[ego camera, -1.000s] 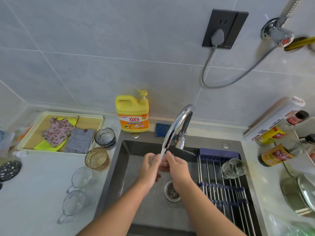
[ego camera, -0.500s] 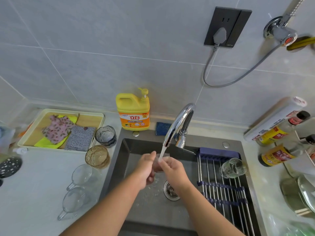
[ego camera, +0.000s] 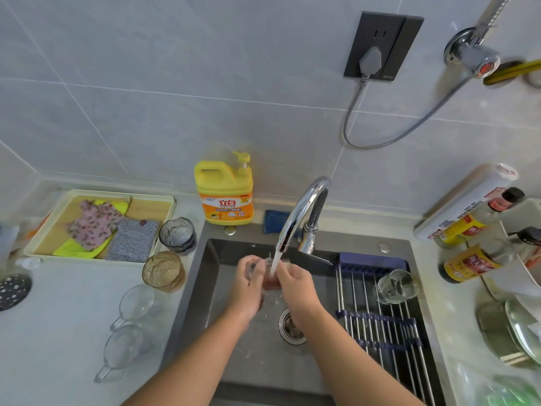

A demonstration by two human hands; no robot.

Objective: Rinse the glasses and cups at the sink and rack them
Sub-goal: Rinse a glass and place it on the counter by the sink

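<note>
Honestly the clear glass (ego camera: 261, 266) is tough to make out: it's mostly buried in our fingers, under the tap (ego camera: 304, 209) stream over the sink (ego camera: 210, 273). Our left hand (ego camera: 248, 284) curls round one side and our right hand (ego camera: 296, 285) grips the other. Its base is hidden.

Counting up: left of our fingers on the counter sit two clear handled cups (ego camera: 136, 303), one amber glass (ego camera: 162, 271) and one smoky glass (ego camera: 177, 234). Right of our fingers, one ribbed glass (ego camera: 395, 285) lies on the rack (ego camera: 380, 320).
</note>
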